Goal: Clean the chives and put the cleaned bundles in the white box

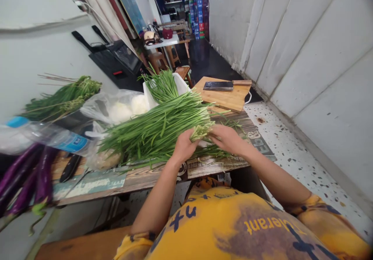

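Note:
A large pile of green garlic chives [154,128] lies across the table in front of me, its pale stem ends to the right. Closed around a small bunch of stem ends [201,132] is my left hand [185,146]. My right hand [227,138] has its fingers curled in against the same stem ends from the other side; the fingertips are partly hidden. Loose green scraps [230,122] lie on the table around my right hand. Behind the pile, more chives [163,87] fill a white container [181,83].
A cleaver [218,86] rests on a wooden cutting board [224,98] at the back right. To the left are a plastic bottle [55,135], purple eggplants [45,174], a black-handled knife [70,168], a bag with white round vegetables [121,111] and another bunch of greens [61,98].

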Tool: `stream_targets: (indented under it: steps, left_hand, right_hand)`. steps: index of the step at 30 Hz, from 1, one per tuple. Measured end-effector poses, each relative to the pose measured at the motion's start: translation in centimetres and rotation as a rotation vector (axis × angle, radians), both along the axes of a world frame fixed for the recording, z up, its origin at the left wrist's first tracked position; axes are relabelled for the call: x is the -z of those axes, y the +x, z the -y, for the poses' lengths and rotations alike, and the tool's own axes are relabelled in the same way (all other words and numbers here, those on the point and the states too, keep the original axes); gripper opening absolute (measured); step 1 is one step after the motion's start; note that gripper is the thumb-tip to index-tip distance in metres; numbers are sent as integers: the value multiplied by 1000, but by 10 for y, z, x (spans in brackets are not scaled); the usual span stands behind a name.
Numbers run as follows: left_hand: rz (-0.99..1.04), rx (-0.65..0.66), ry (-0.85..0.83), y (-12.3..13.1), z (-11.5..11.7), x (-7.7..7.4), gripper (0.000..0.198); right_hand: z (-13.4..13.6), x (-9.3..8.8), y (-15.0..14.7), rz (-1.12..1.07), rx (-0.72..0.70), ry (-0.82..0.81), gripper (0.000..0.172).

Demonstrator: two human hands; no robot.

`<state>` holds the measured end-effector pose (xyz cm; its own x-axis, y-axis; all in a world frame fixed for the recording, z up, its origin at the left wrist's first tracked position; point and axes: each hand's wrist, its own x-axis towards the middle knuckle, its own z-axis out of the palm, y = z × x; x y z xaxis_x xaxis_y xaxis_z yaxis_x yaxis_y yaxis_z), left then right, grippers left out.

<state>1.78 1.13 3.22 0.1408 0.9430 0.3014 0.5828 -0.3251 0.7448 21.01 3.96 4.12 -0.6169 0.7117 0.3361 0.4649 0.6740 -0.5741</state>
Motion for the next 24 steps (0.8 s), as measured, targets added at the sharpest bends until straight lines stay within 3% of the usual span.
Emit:
stream_targets:
  steps: [2, 4, 7, 10, 16, 21, 24]
  left_hand:
    - [89, -28, 28, -1, 2, 2, 23]
    - [142, -83, 82, -3, 4, 5, 23]
    - [188, -209, 177, -9, 6, 3, 23]
    - [295, -316, 233, -19, 1, -10, 22]
    - [619, -516, 466, -41, -24, -65, 21]
    - [662, -464, 651, -47, -34, -121, 25]
    - [715, -373, 732, -43, -40, -156, 26]
  right_hand:
    - [-12, 9, -12, 137, 8, 248, 39]
    - [-26, 19, -30, 233, 14, 393, 52]
    - [-45, 33, -56, 352, -70, 484, 56]
    - [-56, 42, -68, 376, -95, 496, 60]
    - [-59, 54, -66, 307, -84, 501, 60]
    - [-66, 64, -69, 248, -115, 466, 56]
    - [-66, 58, -69, 159, -110, 359, 52]
